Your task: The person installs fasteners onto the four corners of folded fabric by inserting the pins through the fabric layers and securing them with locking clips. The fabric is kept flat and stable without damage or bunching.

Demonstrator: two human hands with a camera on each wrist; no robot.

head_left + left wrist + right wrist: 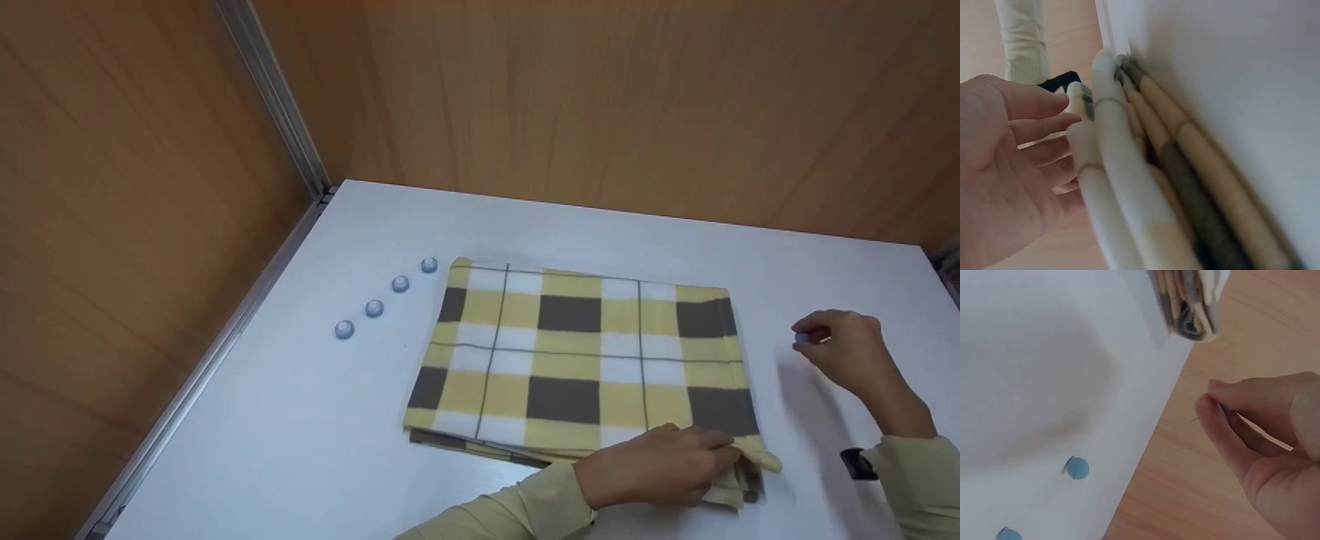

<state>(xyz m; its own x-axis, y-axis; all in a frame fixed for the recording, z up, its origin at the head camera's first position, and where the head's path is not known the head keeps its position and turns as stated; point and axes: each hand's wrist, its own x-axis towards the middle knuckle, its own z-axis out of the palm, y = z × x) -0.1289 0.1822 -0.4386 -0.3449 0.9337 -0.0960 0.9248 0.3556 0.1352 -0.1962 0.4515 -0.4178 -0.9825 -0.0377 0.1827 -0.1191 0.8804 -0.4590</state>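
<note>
A folded plaid blanket [570, 352] in yellow, white and dark grey lies flat on the white table. My left hand [664, 465] grips its near right corner, where a yellow fold sticks out past the fingers. In the left wrist view, thumb and fingers of the left hand [1022, 152] meet the ends of the stacked blanket folds [1123, 152]. Right of the blanket, my right hand [847, 349] is raised above the table. Between its thumb and forefinger it pinches a small blue pin [1224, 407], mostly hidden, with a thin point showing past the fingertips.
Several small round blue pieces [374, 308] form a slanting row left of the blanket. Two blue discs [1077, 468] also show on the table in the right wrist view. Wooden panels [600, 105] enclose the table [262, 420] at the back and left.
</note>
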